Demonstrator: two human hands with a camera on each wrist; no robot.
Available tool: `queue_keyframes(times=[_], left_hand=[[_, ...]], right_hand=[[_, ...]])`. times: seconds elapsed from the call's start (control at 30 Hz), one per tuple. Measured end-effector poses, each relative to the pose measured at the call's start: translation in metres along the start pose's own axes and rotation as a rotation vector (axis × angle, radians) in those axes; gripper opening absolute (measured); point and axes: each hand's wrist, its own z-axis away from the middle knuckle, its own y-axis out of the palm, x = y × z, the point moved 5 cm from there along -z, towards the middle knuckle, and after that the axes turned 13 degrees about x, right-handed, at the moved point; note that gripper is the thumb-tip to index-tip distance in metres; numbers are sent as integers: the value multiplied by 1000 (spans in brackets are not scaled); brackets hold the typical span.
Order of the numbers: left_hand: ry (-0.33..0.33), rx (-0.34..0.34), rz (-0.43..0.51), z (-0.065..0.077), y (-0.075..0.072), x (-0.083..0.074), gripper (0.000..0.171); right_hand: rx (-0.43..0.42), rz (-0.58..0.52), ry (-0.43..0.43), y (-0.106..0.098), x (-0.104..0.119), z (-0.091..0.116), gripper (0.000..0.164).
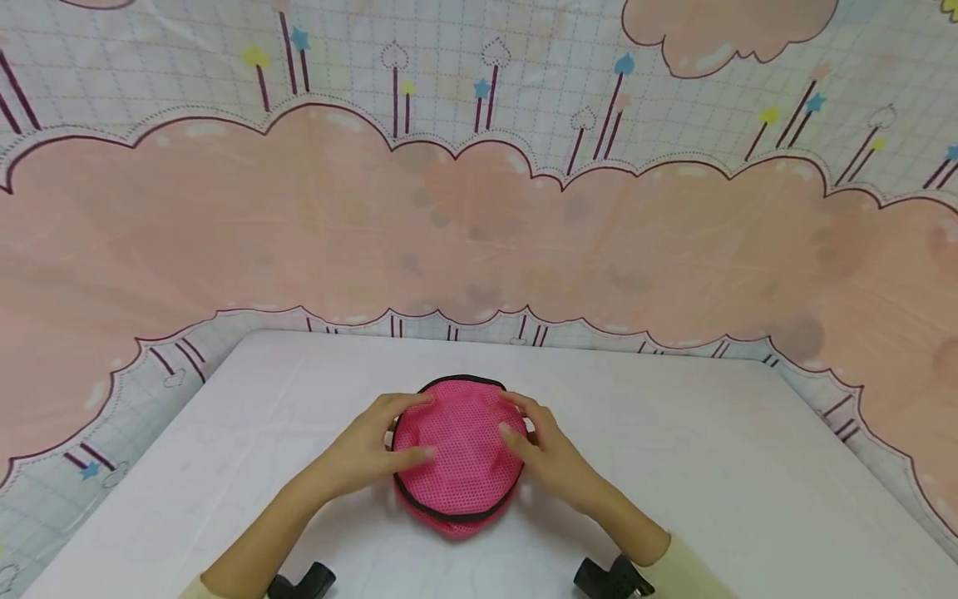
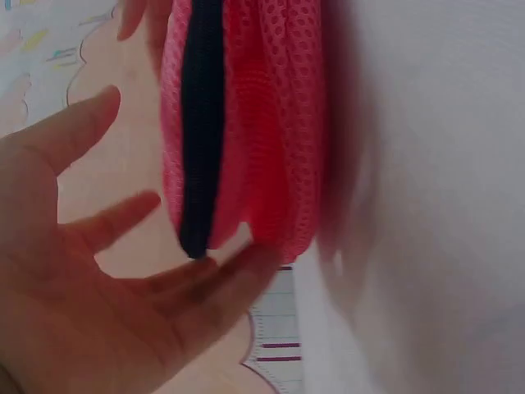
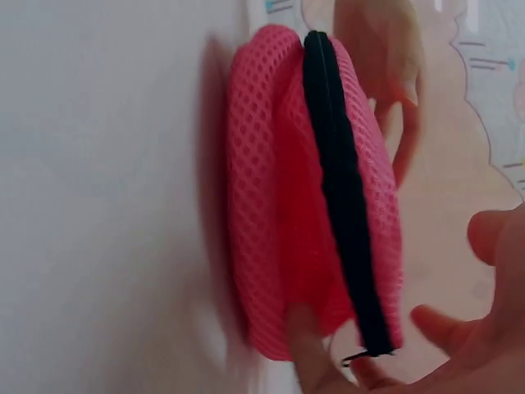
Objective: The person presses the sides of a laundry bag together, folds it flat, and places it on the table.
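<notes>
A round pink mesh pouch [image 1: 464, 466] with a black zipper band lies on the white table, between my two hands. My left hand [image 1: 367, 449] is at its left side with fingers spread. In the left wrist view, a lower finger [image 2: 246, 279] reaches the pouch's edge, while the thumb stands apart. On the opposite side, my right hand [image 1: 550, 457] spreads its fingers over the rim. One right fingertip [image 3: 303, 328] reaches into the gap under the black zipper [image 3: 340, 180]. A small zipper pull [image 3: 353, 359] hangs near the right fingers.
The white table [image 1: 674, 433] extends around the pouch. Behind it hangs a patterned cloth [image 1: 479, 225] with clouds and candles. Black wrist mounts [image 1: 303, 582] show at the bottom edge.
</notes>
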Motion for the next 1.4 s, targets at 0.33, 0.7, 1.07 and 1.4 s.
queue_keyframes(times=[0.33, 0.7, 1.07, 1.4], left_hand=[[85, -74, -227, -4, 10, -10, 87], [76, -34, -344, -8, 32, -6, 106], [33, 104, -183, -5, 48, 3, 116], [79, 170, -443, -5, 60, 10, 120]], right_hand=[[-90, 407, -117, -2, 22, -11, 56], [-34, 514, -120, 24, 18, -22, 67], [64, 507, -51, 43, 3, -14, 76], [124, 578, 19, 47, 0, -13, 79]])
